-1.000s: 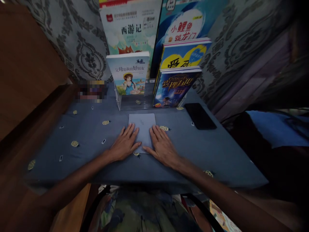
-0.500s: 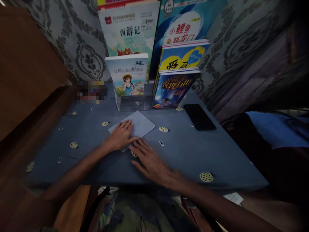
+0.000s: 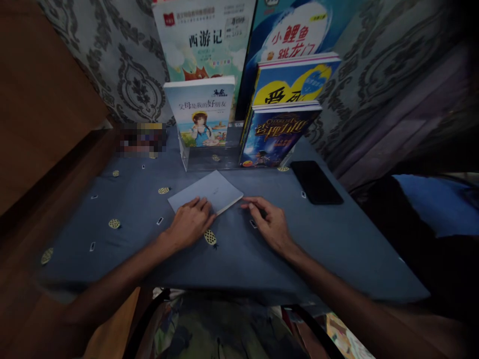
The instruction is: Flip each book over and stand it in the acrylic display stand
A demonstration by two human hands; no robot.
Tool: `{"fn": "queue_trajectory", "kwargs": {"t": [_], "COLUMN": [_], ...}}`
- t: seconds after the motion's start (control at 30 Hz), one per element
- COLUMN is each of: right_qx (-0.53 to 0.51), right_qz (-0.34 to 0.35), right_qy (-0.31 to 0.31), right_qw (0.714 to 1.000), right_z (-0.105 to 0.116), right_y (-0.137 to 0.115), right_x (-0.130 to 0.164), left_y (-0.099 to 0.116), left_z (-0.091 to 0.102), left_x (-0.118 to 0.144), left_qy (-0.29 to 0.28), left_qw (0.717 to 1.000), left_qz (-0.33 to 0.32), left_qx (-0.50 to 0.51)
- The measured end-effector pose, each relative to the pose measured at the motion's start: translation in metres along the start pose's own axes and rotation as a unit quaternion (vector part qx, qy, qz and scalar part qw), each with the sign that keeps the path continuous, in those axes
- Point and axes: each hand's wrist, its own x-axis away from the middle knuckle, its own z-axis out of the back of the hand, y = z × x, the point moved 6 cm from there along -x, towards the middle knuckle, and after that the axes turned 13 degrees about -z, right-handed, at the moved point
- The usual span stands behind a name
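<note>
A thin, pale-covered book (image 3: 213, 192) lies closed and at an angle on the dark blue tablecloth (image 3: 130, 199). My left hand (image 3: 192, 219) rests on its near left part, palm down with the fingers slightly bent, covering the near corner. By the book's right corner is my right hand (image 3: 271, 222), its index finger reaching toward that corner and the thumb a little apart from it. Whether the fingertip touches the page edges I cannot tell. Nothing shows between the right hand's fingers.
Behind the book, a clear acrylic stand (image 3: 209, 158) holds several upright books, among them a light-blue paperback (image 3: 204, 114) and a dark-blue one (image 3: 280, 134). A black phone (image 3: 316, 182) lies on the right. At the back left is a blurred-out item (image 3: 141, 139). Patterned curtains (image 3: 140, 82) hang behind.
My right hand has moved right and away from me, from beside the left hand to the book's right corner. My left hand has slid slightly toward me, with its fingers more bent.
</note>
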Motion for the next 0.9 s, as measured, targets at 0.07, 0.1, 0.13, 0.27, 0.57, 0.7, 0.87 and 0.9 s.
{"fn": "queue_trajectory", "kwargs": {"t": [0.07,0.1,0.13,0.27,0.57,0.7,0.87,0.9], "right_qx": [-0.012,-0.017,-0.022,-0.029,-0.014,0.01,0.104,0.132], "right_qz": [-0.005,-0.005,-0.004,0.001,0.01,0.033,0.163,0.184], "right_qy": [0.011,0.015,0.018,0.018,0.026,0.024,-0.002,-0.022], "right_qw": [1.0,1.0,1.0,0.999,1.0,0.999,0.981,0.974], "right_z": [0.002,0.002,0.003,0.003,0.003,0.002,-0.014,-0.02], "right_y": [0.004,0.005,0.006,0.006,0.005,-0.002,-0.025,-0.028], "right_x": [0.0,0.0,0.0,0.001,0.001,0.005,0.012,0.013], "left_y": [-0.005,-0.008,-0.012,-0.026,-0.025,-0.022,-0.008,-0.004], "left_z": [0.005,0.007,0.009,0.015,0.012,0.012,0.012,0.01], "left_x": [0.0,0.0,0.0,0.0,0.0,0.002,0.002,0.002], "left_qy": [-0.002,0.0,0.005,0.018,0.012,0.017,0.014,0.009], "left_qw": [0.999,0.999,0.998,0.992,0.99,0.99,0.996,0.997], "left_qz": [0.014,0.023,0.031,0.059,0.063,0.068,0.049,0.044], "left_qx": [0.03,0.046,0.063,0.113,0.124,0.122,0.079,0.065]}}
